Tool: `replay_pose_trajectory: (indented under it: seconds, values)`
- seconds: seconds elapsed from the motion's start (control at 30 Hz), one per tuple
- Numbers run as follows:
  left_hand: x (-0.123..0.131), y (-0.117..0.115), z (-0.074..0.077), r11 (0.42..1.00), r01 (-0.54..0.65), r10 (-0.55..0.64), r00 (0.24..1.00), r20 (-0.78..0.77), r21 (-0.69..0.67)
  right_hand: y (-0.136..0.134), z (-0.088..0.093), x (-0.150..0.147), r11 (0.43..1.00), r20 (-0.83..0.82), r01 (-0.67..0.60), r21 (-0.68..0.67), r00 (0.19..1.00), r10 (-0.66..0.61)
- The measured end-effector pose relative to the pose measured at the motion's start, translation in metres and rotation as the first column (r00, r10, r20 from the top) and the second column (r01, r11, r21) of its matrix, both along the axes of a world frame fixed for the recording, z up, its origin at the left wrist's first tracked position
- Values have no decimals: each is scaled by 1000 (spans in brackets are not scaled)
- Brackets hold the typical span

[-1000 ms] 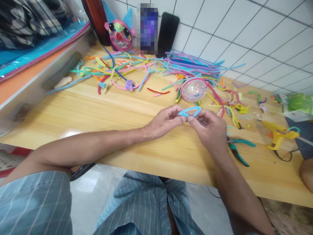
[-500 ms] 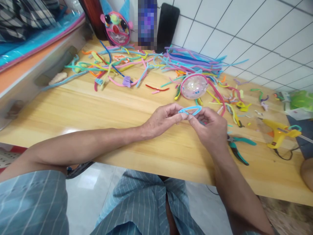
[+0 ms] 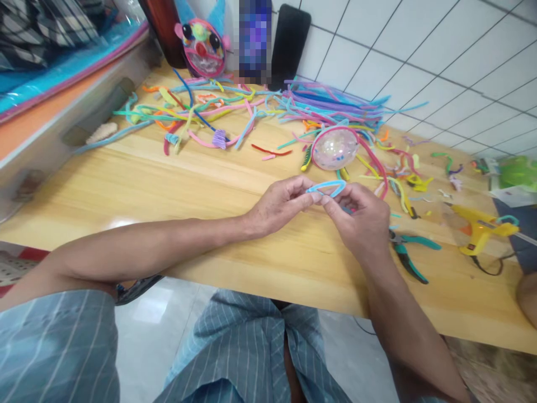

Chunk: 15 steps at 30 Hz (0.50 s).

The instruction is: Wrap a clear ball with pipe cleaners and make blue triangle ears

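A light-blue pipe cleaner [image 3: 329, 184], bent into a narrow pointed loop, is held above the wooden table between my two hands. My left hand [image 3: 285, 204] pinches its left end between thumb and fingers. At the other end, my right hand [image 3: 361, 215] is closed on it, the thumb tip close to the left thumb. Fingers partly hide the ends of the loop. Just beyond the hands lies a clear round plastic piece [image 3: 335, 150] rimmed with pink pipe cleaner.
Loose pipe cleaners [image 3: 331, 103] pile along the tiled wall. Green-handled pliers [image 3: 411, 254] and a yellow glue gun [image 3: 478, 226] lie to the right. A decorated face [image 3: 205, 47] and a black phone [image 3: 290, 45] stand at the back. A plastic bin [image 3: 75, 126] borders the left.
The hands and the blue loop keep nearly the same pose. The camera view has shifted very slightly.
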<state>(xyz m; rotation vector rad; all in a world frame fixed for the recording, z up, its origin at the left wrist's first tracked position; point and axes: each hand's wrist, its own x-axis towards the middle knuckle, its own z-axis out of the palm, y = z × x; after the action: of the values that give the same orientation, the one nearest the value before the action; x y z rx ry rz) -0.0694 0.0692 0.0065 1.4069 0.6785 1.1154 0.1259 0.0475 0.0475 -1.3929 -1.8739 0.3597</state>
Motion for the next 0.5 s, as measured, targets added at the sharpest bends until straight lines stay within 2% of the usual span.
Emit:
replay_pose_trajectory:
  seconds: [0.5]
  values:
    - [1,1,-1,999,31,-29,996,79,-28,1,0,0,1000,-5,-8,24,1000,9]
